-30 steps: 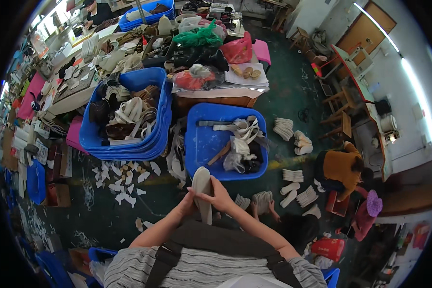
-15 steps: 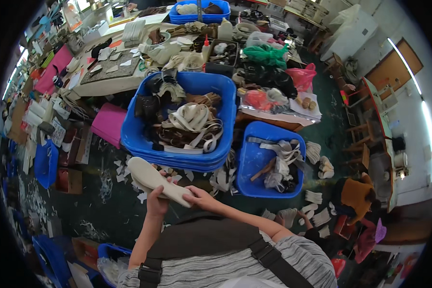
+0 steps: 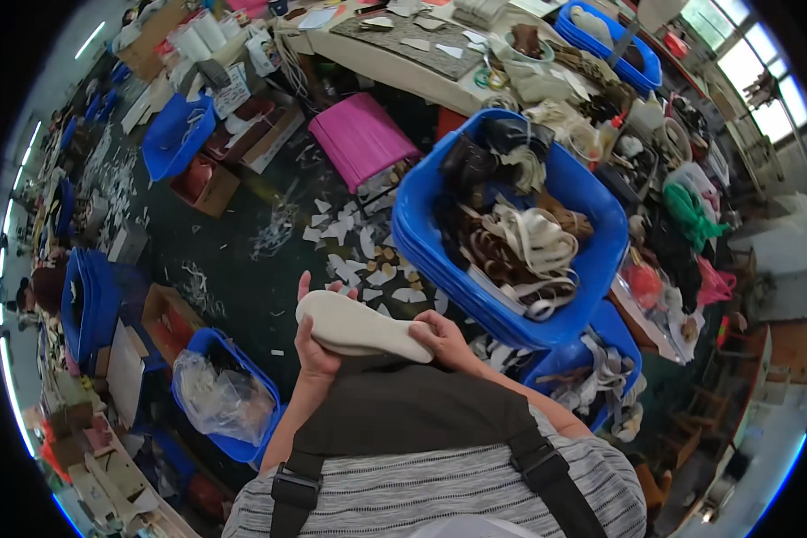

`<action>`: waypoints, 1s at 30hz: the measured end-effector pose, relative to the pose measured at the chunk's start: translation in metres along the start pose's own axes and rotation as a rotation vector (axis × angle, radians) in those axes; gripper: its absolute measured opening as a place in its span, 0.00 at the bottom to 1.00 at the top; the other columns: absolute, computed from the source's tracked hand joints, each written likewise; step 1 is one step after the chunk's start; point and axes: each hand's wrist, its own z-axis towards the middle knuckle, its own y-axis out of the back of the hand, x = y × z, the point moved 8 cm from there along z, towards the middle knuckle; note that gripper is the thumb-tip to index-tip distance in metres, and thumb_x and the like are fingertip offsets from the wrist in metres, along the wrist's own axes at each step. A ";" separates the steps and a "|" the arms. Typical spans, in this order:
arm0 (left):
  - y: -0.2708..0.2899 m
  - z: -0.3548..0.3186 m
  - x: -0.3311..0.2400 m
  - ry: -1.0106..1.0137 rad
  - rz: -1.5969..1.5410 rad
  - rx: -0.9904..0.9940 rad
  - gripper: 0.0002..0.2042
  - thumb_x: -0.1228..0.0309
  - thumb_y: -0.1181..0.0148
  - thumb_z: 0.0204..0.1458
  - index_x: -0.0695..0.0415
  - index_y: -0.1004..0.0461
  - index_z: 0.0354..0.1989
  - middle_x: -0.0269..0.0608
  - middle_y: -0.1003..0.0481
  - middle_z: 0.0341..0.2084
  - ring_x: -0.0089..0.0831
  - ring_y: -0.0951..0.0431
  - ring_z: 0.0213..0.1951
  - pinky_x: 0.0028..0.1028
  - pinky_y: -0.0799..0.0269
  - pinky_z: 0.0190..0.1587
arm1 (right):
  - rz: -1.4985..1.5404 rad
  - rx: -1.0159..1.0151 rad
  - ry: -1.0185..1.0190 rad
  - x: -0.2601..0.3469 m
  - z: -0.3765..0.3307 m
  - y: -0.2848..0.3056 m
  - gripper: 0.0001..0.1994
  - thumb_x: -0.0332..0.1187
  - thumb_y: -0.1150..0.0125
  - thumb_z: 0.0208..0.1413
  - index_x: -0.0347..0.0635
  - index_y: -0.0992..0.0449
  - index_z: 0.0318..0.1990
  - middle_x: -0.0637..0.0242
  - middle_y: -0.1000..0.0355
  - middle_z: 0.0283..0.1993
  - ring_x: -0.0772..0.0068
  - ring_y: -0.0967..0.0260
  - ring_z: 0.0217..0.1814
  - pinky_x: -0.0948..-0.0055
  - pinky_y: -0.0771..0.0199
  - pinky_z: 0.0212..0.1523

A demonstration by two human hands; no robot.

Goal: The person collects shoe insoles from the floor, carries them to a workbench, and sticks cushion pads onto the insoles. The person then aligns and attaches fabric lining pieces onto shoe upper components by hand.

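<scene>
A cream, sole-shaped piece (image 3: 359,326), looking like a shoe insole or a small stack of them, is held level in front of my dark apron. Around its broad end is my left hand (image 3: 317,348), thumb on the near side and fingertips showing beyond the far edge. My right hand (image 3: 446,344) pinches the narrow end, with the thumb on top. How many layers there are is hard to make out. Beyond my right hand stands a stack of blue tubs (image 3: 403,215) filled with pale and brown straps and dark pieces.
White and tan scraps (image 3: 368,260) litter the dark floor ahead. A pink bin (image 3: 359,134) stands near the cluttered worktable (image 3: 403,49). To my left is a blue crate (image 3: 269,399) holding clear plastic bags; another blue tub (image 3: 632,359) with straps is at right.
The view has swung left, so the tubs now appear further right. The insole has turned from slanting to nearly level across my body; both hands keep hold of it.
</scene>
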 end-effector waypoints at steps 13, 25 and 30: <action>0.102 0.259 -0.219 -0.023 0.301 -0.050 0.17 0.73 0.41 0.53 0.51 0.32 0.52 0.53 0.32 0.61 0.57 0.31 0.63 0.52 0.31 0.64 | -0.085 0.332 -0.124 0.129 0.250 -0.177 0.33 0.44 0.25 0.52 0.35 0.29 0.61 0.63 0.28 0.56 0.72 0.31 0.57 0.72 0.32 0.57; 0.045 0.404 -0.072 0.685 0.311 0.246 0.25 0.62 0.42 0.64 0.52 0.41 0.67 0.38 0.31 0.59 0.35 0.29 0.60 0.39 0.30 0.59 | 0.048 -0.186 0.079 0.137 0.328 -0.080 0.28 0.40 0.37 0.63 0.36 0.40 0.63 0.59 0.31 0.57 0.67 0.34 0.60 0.66 0.35 0.60; 0.029 0.440 -0.069 0.614 0.372 0.066 0.22 0.73 0.43 0.64 0.53 0.42 0.64 0.39 0.30 0.56 0.35 0.27 0.57 0.42 0.28 0.56 | -0.356 -0.091 0.150 0.207 0.379 -0.064 0.30 0.39 0.37 0.62 0.38 0.43 0.66 0.41 0.29 0.55 0.42 0.30 0.59 0.57 0.31 0.57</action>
